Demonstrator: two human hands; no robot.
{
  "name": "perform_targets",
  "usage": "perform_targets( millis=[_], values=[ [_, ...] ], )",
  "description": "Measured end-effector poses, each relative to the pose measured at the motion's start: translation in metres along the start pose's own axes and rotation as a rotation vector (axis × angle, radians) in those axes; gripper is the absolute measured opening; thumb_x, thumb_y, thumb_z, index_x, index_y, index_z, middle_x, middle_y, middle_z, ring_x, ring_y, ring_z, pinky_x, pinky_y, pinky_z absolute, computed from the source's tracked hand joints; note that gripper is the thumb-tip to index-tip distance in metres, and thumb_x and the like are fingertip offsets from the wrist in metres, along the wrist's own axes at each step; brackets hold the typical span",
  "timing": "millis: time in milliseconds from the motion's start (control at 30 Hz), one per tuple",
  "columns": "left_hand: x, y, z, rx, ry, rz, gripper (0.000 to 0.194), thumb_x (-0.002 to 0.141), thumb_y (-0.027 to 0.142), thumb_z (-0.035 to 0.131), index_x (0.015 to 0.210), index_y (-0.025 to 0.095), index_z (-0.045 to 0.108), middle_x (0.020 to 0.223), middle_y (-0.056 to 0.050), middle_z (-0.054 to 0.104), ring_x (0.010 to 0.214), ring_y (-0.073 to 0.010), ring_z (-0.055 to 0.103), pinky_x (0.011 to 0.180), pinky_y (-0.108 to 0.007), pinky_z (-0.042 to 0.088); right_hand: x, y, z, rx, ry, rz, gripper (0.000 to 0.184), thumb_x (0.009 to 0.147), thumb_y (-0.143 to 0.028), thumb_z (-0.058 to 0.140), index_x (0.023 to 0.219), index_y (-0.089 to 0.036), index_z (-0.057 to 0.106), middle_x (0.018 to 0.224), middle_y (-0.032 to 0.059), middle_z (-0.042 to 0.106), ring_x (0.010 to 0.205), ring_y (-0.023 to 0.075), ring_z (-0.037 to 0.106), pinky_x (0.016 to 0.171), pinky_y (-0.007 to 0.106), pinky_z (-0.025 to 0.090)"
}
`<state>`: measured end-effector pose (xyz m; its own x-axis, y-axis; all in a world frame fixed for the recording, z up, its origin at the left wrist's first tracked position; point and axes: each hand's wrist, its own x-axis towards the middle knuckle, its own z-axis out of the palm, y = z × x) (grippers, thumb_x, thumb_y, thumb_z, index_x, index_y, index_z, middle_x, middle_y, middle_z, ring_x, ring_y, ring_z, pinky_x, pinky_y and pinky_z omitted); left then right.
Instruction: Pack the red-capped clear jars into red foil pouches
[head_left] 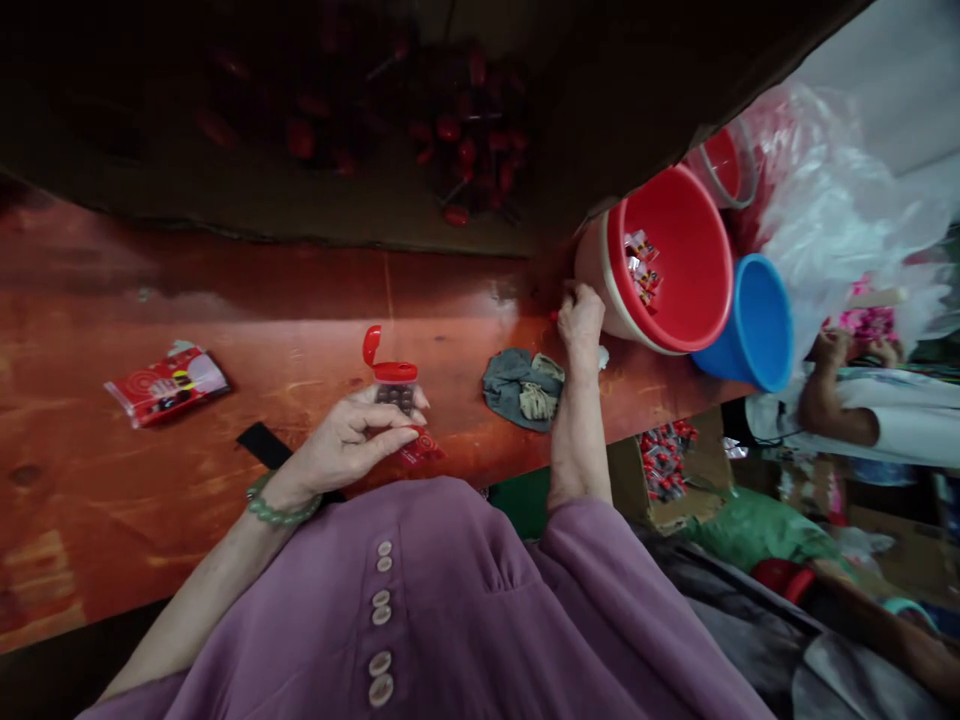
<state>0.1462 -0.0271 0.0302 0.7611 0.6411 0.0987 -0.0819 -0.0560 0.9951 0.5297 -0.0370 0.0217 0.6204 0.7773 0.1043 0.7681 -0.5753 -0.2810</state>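
My left hand [360, 430] is closed around a small clear jar [395, 396] with dark contents. Its red flip-top lid [371, 345] stands raised. Under the thumb of that hand shows a red printed wrapper [421, 447]. Beside the red tub [679, 260], low against its pale outer wall, my right hand [581, 312] has its fingers curled together. A small red spot shows at its fingertips, too small to name. Several small shiny packets [643, 268] lie inside the tub. A crumpled grey-green cloth [517, 388] rests on the table between my hands.
A red printed packet [171, 384] and a black strip [264, 445] lie on the orange table [67, 400]. A large cardboard box [285, 225] holding red-topped pieces overhangs the far side. Right of the tub stand a blue bucket [761, 320] and clear plastic bags [840, 190]. Other people's arms [832, 400] are farther right.
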Motion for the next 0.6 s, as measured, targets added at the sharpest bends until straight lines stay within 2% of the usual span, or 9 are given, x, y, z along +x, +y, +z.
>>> perform_targets(
  millis=[100,200,367,433,500,533,600],
  values=[
    [0.001,0.0,0.001,-0.002,-0.003,-0.01,0.019,0.088,0.03,0.065,0.078,0.019,0.076,0.101,-0.01,0.072,0.098,-0.0213,0.067,0.09,-0.036,0.056,0.003,-0.003,0.003,0.01,-0.073,-0.031,0.036,0.087,-0.013,0.05,0.118,-0.006,0.068,0.119,0.0221,0.069,0.112,0.0278,0.064,0.103,0.04,0.045],
    [0.003,-0.002,0.001,-0.01,-0.011,-0.016,0.02,0.089,0.031,0.064,0.077,0.019,0.076,0.102,-0.01,0.072,0.098,-0.0206,0.066,0.091,-0.036,0.055,0.001,-0.009,0.011,-0.032,-0.128,-0.022,0.033,0.084,-0.013,0.056,0.113,-0.006,0.07,0.116,0.0231,0.069,0.106,0.0291,0.065,0.099,0.041,0.047],
    [0.006,-0.006,0.002,0.006,-0.021,0.007,0.019,0.089,0.029,0.064,0.077,0.018,0.075,0.103,-0.01,0.07,0.098,-0.0192,0.066,0.09,-0.035,0.055,-0.003,-0.016,0.013,-0.054,-0.107,0.021,0.023,0.082,-0.009,0.052,0.094,-0.008,0.072,0.108,0.0216,0.069,0.097,0.0276,0.065,0.096,0.044,0.048],
    [0.008,-0.006,0.003,0.007,-0.03,0.004,0.021,0.089,0.03,0.064,0.076,0.017,0.074,0.103,-0.01,0.07,0.097,-0.0188,0.066,0.091,-0.035,0.055,-0.013,-0.025,0.008,0.085,-0.071,0.006,0.016,0.083,-0.011,0.054,0.087,-0.012,0.069,0.097,0.0154,0.07,0.09,0.0241,0.064,0.093,0.043,0.049],
    [0.009,-0.006,0.003,-0.002,-0.036,0.004,0.023,0.09,0.03,0.063,0.075,0.016,0.074,0.102,-0.01,0.069,0.096,-0.0182,0.065,0.092,-0.034,0.054,-0.033,-0.044,0.0,0.361,-0.059,-0.061,0.011,0.085,-0.018,0.057,0.083,-0.015,0.067,0.082,0.0068,0.068,0.078,0.0185,0.062,0.084,0.037,0.051],
    [0.01,-0.006,0.003,-0.009,-0.032,0.006,0.023,0.09,0.03,0.064,0.075,0.016,0.074,0.1,-0.009,0.069,0.095,-0.0177,0.065,0.091,-0.033,0.054,-0.046,-0.056,-0.004,0.53,-0.088,-0.119,0.01,0.086,-0.022,0.059,0.083,-0.016,0.066,0.077,0.0031,0.066,0.074,0.016,0.061,0.079,0.034,0.052],
    [0.01,-0.006,0.003,-0.018,-0.02,0.001,0.023,0.089,0.031,0.064,0.074,0.016,0.074,0.098,-0.009,0.067,0.093,-0.0171,0.065,0.09,-0.033,0.053,-0.075,-0.086,-0.011,0.794,-0.232,-0.223,0.011,0.085,-0.028,0.065,0.089,-0.019,0.068,0.079,0.0001,0.066,0.074,0.0134,0.062,0.074,0.03,0.051]
  ],
)
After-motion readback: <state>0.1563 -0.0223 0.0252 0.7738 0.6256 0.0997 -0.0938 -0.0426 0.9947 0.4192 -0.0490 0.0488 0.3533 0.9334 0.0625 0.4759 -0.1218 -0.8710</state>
